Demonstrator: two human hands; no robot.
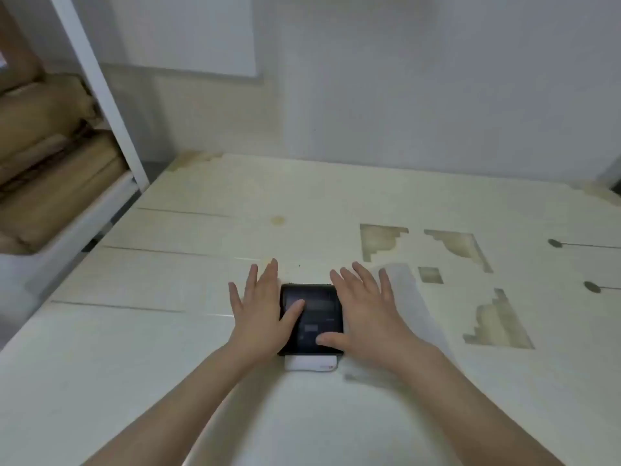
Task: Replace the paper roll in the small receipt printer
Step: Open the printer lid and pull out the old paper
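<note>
A small black receipt printer [316,311] lies flat on the cream table [201,331], its lid down. My left hand [260,311] rests at its left side, fingers spread, thumb lying on the printer's top. My right hand [364,314] rests at its right side, fingers spread, thumb on the top near the front edge. A white paper roll [311,363] lies right against the printer's near edge. A translucent strip of paper [413,304] stretches along the table beside and partly under my right hand.
The table's surface has peeled brown patches [381,240] to the right and long scratches to the left. A white shelf post [100,92] and stacked brown sacks [43,156] stand at the far left. A grey-white wall runs behind the table.
</note>
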